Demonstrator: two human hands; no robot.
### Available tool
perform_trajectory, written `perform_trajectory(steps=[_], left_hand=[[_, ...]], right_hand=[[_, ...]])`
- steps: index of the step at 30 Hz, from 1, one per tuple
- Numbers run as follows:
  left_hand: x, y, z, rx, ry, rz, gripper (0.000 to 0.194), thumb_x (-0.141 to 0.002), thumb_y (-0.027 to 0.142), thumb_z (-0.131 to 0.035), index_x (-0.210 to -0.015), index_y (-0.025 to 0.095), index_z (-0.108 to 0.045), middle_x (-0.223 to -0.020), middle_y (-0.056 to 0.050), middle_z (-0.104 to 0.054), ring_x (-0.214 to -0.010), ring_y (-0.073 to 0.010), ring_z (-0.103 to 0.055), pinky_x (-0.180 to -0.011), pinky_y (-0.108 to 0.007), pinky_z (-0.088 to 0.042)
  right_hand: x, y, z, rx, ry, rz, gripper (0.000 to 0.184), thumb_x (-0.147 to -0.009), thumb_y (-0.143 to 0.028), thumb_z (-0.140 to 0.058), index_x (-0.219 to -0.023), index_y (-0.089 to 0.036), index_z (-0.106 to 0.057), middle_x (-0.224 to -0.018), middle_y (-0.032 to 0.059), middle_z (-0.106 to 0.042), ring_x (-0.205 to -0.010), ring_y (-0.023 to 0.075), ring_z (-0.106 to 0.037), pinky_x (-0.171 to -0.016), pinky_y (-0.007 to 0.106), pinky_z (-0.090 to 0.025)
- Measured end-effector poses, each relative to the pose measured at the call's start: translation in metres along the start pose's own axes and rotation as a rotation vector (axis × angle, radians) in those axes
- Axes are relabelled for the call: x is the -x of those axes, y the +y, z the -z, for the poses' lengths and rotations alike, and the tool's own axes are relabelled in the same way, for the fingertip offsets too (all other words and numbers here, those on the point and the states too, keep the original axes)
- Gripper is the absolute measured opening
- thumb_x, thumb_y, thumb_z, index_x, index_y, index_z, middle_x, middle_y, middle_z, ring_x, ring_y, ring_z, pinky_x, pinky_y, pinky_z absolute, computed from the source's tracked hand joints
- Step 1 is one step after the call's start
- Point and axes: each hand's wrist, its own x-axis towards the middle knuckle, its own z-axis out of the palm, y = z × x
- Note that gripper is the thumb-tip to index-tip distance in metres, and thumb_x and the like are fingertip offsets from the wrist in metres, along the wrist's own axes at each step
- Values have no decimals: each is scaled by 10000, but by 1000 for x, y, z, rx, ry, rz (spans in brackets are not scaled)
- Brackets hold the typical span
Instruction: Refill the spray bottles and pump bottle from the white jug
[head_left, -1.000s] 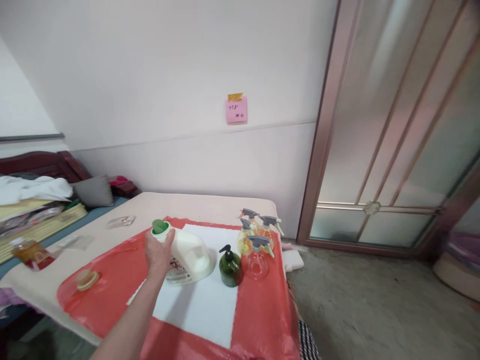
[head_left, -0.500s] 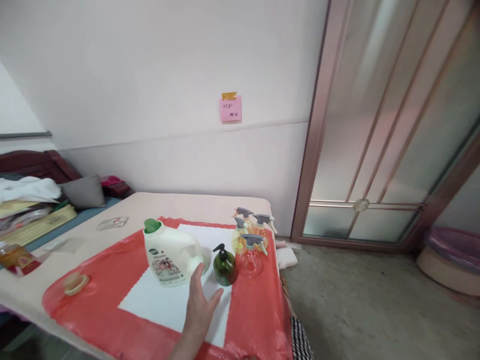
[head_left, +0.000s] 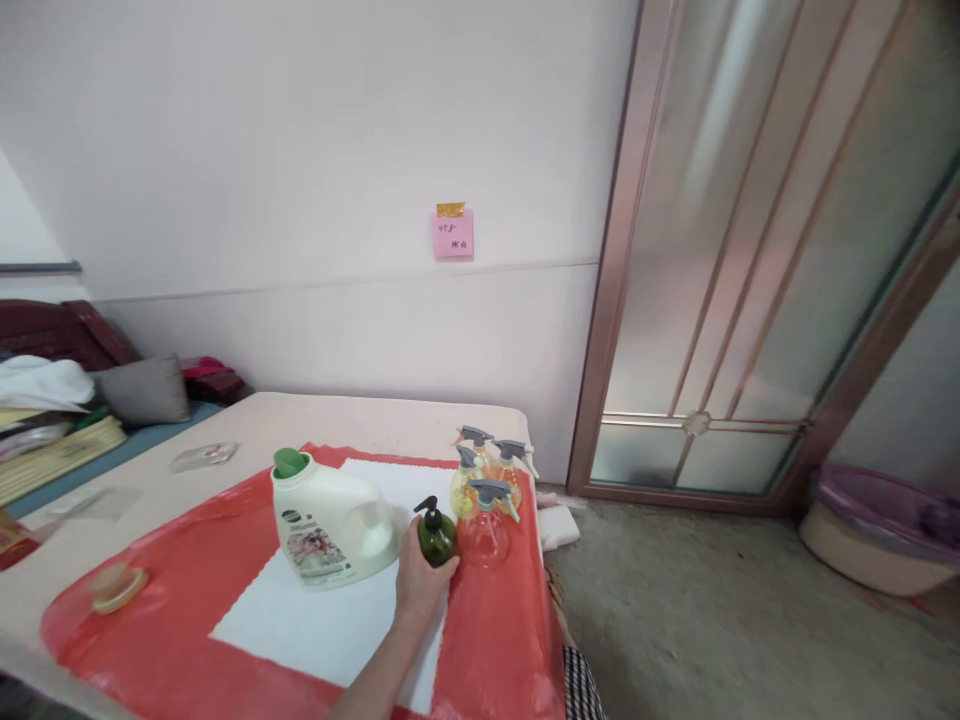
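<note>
The left hand (head_left: 421, 588) is half closed round the pump bottle (head_left: 439, 541) near the right edge of the paper (head_left: 300, 625); whether it is lifted, I cannot tell. The right hand is out of view. The jug (head_left: 328, 530) and 4 sprayers (head_left: 490, 491) look settled, standing untouched; only the pump bottle is not yet let go.

white plastic jug (head_left: 319, 535) on white rectangular paper sheet (head_left: 307, 625) | green round plastic pump bottle (head_left: 438, 541) right of jug | four clear plastic spray bottles (head_left: 486, 540) right of it
</note>
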Motion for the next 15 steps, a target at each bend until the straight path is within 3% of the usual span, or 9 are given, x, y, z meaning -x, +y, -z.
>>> perform_trajectory(steps=[4, 8, 15], left_hand=[[9, 21, 15, 56, 44, 22, 835, -603, 307, -746, -1342, 216, -368, -1349, -138, -509, -1265, -295, -494, -1053, -414, -387], [35, 46, 42, 116, 24, 132, 875, -595, 335, -752, -1363, 212, -351, -1256, -131, -604, -1143, -290, -598, -966, -409, -471], [93, 77, 103, 159, 49, 174, 894, -577, 342, -739, -1369, 194, -350, -1252, -133, -621, -1166, -302, -584, -964, -406, -476]], right_hand=[[-7, 5, 9, -23, 8, 0, 304, -893, -398, -541, -1146, -235, -583, -1223, 62, -576, -1044, 204, -578, -870, 400, -516], [4, -10, 15, -67, 31, 11, 270, -907, -396, -515, -1126, -258, -594, -1225, 59, -579, -1057, 204, -571, -884, 403, -507], [72, -68, 16, -160, 21, 112, 336, -879, -391, -568, -1170, -222, -561, -1212, 69, -577, -1030, 197, -586, -851, 396, -522]])
